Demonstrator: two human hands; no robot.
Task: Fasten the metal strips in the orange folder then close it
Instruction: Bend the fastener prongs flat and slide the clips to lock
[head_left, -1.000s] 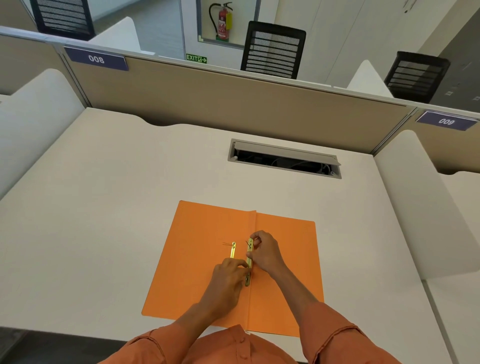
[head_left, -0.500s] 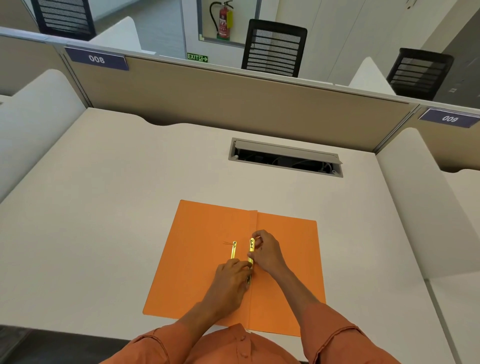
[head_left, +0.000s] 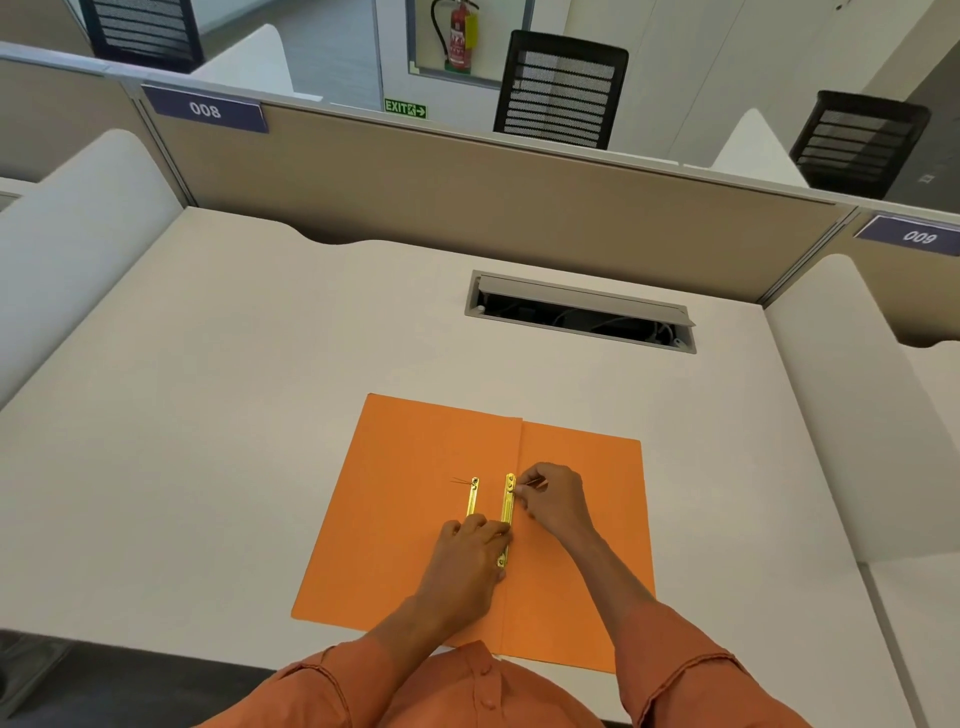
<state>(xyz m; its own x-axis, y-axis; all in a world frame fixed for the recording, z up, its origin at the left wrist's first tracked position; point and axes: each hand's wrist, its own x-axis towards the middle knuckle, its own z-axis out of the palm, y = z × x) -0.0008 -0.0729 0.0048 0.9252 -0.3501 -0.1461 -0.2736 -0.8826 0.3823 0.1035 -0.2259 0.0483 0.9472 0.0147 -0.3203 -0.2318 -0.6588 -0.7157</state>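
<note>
The orange folder (head_left: 405, 519) lies open and flat on the desk in front of me. Two gold metal strips run lengthwise near its centre fold: a shorter-looking left strip (head_left: 472, 498) and a right strip (head_left: 507, 501) along the fold. My left hand (head_left: 467, 558) presses down over the lower halves of both strips, hiding them. My right hand (head_left: 553, 499) pinches a thin metal prong at the top end of the right strip. A second thin prong sticks out leftward from the top of the left strip.
A cable slot (head_left: 579, 312) with its lid raised is set in the desk behind the folder. A beige partition (head_left: 467, 176) closes the back, and white side dividers (head_left: 841, 415) stand at left and right. Black chairs stand beyond.
My right hand has shifted slightly right, drawing the thin prong outward at the top of the right strip. My left hand stays pressed on the strips' lower part.
</note>
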